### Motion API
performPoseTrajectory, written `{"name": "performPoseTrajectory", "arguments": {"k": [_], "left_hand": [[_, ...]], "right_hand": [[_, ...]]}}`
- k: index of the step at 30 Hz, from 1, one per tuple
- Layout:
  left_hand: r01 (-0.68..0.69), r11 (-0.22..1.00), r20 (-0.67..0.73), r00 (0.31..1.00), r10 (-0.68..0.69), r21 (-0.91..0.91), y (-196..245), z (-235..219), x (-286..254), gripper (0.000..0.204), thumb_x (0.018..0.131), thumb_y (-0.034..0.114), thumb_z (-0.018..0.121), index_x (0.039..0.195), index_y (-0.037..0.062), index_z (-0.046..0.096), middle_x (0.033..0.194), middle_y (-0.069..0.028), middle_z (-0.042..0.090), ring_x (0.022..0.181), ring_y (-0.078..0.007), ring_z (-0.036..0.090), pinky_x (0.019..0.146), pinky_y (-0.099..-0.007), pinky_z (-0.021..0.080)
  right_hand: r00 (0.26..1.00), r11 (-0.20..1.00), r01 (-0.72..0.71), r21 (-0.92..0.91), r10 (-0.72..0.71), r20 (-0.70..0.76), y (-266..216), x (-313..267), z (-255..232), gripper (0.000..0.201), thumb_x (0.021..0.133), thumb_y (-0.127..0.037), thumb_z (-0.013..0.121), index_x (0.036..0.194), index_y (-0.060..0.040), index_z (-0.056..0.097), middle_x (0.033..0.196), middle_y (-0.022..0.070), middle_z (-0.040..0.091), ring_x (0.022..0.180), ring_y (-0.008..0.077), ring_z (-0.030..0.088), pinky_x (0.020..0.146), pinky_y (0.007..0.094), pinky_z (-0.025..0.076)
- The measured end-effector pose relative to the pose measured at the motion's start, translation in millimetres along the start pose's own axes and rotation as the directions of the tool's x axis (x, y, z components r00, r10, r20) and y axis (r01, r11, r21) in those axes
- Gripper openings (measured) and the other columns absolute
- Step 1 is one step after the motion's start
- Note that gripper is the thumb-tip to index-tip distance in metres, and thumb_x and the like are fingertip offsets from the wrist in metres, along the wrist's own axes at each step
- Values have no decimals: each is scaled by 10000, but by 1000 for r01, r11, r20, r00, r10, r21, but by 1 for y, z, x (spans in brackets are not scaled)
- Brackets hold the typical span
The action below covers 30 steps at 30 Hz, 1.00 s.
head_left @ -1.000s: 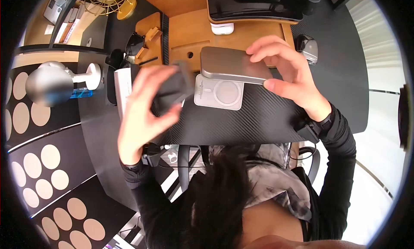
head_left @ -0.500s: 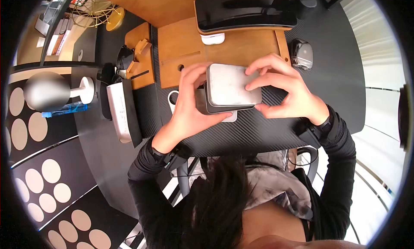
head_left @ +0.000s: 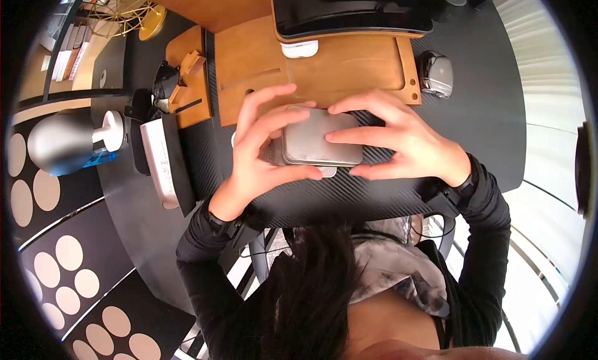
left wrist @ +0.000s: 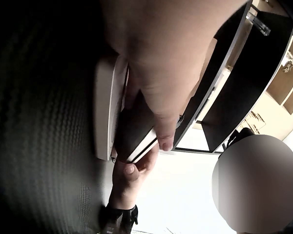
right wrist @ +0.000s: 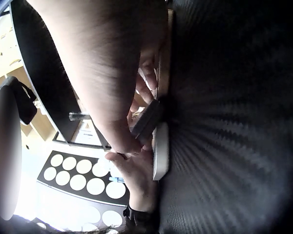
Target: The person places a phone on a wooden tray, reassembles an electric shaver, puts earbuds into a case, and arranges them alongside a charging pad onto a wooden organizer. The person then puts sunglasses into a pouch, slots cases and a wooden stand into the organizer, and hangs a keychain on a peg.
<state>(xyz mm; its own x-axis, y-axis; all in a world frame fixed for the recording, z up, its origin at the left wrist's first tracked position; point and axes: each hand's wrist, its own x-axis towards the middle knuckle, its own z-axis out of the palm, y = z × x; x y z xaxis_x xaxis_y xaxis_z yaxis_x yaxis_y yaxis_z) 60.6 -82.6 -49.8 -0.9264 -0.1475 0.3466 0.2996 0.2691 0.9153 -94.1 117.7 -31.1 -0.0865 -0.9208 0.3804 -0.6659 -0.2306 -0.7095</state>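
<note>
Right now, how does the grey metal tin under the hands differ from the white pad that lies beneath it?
The grey metal tin is dull metallic grey; the white pad is white. The tin is thick and box-like; the pad is thin and flat. The left hand and right hand grip the tin, while the pad lies on the black mat, mostly hidden beneath the tin. Both are rectangular with rounded corners.

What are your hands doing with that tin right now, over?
Left hand and right hand both gripping the metal tin. Tin sits on the white charger on the black mat. Nothing in the way.
</note>
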Motion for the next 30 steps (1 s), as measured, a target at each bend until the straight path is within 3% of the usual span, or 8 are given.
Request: {"name": "performPoseTrajectory", "arguments": {"k": [3, 7, 10, 15, 18, 22, 26, 30], "left_hand": [[-146, 989, 85, 986, 143, 35, -8, -7, 1, 688, 582, 238, 893, 1137, -30, 586, 1340, -198, 409, 1163, -352, 558, 948, -438, 519], [13, 996, 28, 1000, -11, -92, 8, -6, 5, 596, 619, 232, 868, 1100, -12, 615, 1293, -202, 483, 1121, -345, 592, 931, -416, 512], [-85, 946, 113, 992, 52, 313, 9, -9, 3, 515, 601, 98, 837, 1071, 7, 650, 1063, -143, 670, 1011, -270, 648, 828, -336, 528], [-112, 956, 117, 990, 82, 273, 10, -7, 3, 435, 647, 55, 800, 1056, 2, 664, 1075, -144, 660, 982, -288, 648, 839, -346, 524], [-2, 940, 67, 997, -22, 341, 11, -5, 0, 447, 755, 139, 749, 1135, -38, 596, 1161, -180, 590, 1062, -291, 578, 939, -376, 447], [-19, 952, -98, 994, 52, 307, 6, 2, 1, 406, 791, 104, 694, 1154, -36, 578, 1154, -176, 575, 1100, -285, 540, 971, -371, 405], [-73, 896, 71, 996, 46, 438, 12, -3, 6, 343, 761, 28, 692, 1100, 19, 633, 1106, -140, 581, 1032, -291, 572, 887, -368, 457], [-85, 880, 131, 991, 27, 468, 9, -2, 4, 240, 789, 11, 641, 1029, -5, 645, 1125, -164, 589, 1060, -299, 578, 933, -379, 446]], "right_hand": [[1000, 999, -16, -46, 17, 24, -2, -1, 7, 531, 692, -166, 765, 1201, -142, 614, 1289, 70, 497, 1079, 291, 544, 887, 395, 468], [990, 999, -29, 20, 31, -139, -5, -3, 11, 490, 737, -168, 732, 1205, -104, 603, 1148, 99, 596, 936, 303, 627, 797, 392, 526], [984, 998, -11, 67, 23, -179, 2, -4, 13, 426, 772, -147, 704, 1180, -70, 607, 1054, 118, 637, 891, 311, 643, 752, 386, 540], [987, 997, 10, 81, 3, -159, 3, -5, 11, 366, 801, -143, 682, 1149, -52, 615, 1036, 126, 649, 889, 308, 652, 738, 383, 539], [969, 997, 26, -68, -42, -242, 8, -5, 1, 343, 806, -181, 686, 1111, -34, 630, 927, 133, 682, 774, 302, 668, 673, 376, 541], [942, 966, -83, -246, -4, -334, 4, -7, -24, 339, 836, -207, 694, 1133, -48, 653, 878, 111, 703, 711, 215, 692, 633, 301, 550], [974, 818, -164, -551, 45, -223, 16, -13, -45, 417, 744, -70, 662, 1158, -109, 637, 1181, 97, 624, 1064, 288, 608, 910, 407, 501], [972, 769, -198, -608, 74, -222, 21, -9, -40, 397, 751, -76, 665, 1147, -90, 631, 1238, 94, 575, 1158, 301, 529, 1045, 446, 375]]}}
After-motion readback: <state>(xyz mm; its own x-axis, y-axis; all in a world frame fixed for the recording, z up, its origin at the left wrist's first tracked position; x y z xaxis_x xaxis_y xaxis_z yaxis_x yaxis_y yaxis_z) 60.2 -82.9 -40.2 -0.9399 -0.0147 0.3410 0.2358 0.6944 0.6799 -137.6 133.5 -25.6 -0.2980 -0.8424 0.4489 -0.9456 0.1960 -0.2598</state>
